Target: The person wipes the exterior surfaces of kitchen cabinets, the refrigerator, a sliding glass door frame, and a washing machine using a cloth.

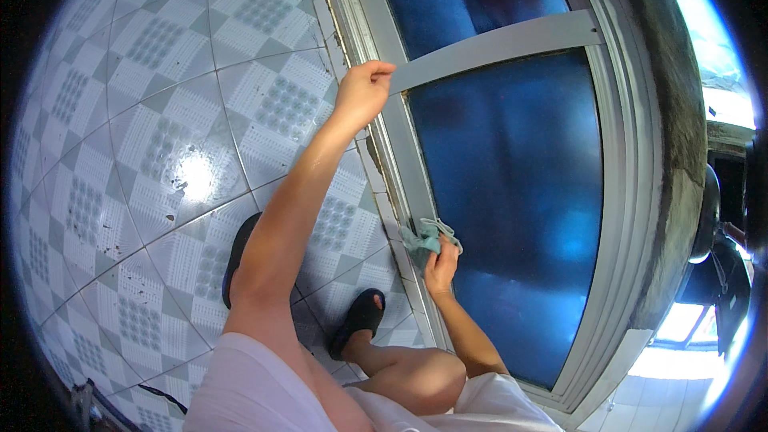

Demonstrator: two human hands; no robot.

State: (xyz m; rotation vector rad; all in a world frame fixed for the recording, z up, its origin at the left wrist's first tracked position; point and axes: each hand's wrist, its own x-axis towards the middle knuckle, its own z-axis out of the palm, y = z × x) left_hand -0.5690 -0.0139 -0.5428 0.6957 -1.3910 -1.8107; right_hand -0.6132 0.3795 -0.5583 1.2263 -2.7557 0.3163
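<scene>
My right hand (442,267) grips a crumpled pale green cloth (427,239) against the lower frame of a sliding door or window with dark blue glass (510,180). My left hand (364,91) is at the frame's edge, near the end of the light metal crossbar (498,45). Its fingers are bent together; whether they hold the edge or anything small cannot be told. The metal track (354,18) runs along the tiled floor beside the frame.
Patterned floor tiles (180,108) bear wet patches and bits of dirt. My feet in dark sandals (359,321) stand near the track. A rough wall edge (675,192) lies beyond the frame. A dark metal object (90,402) is at bottom left.
</scene>
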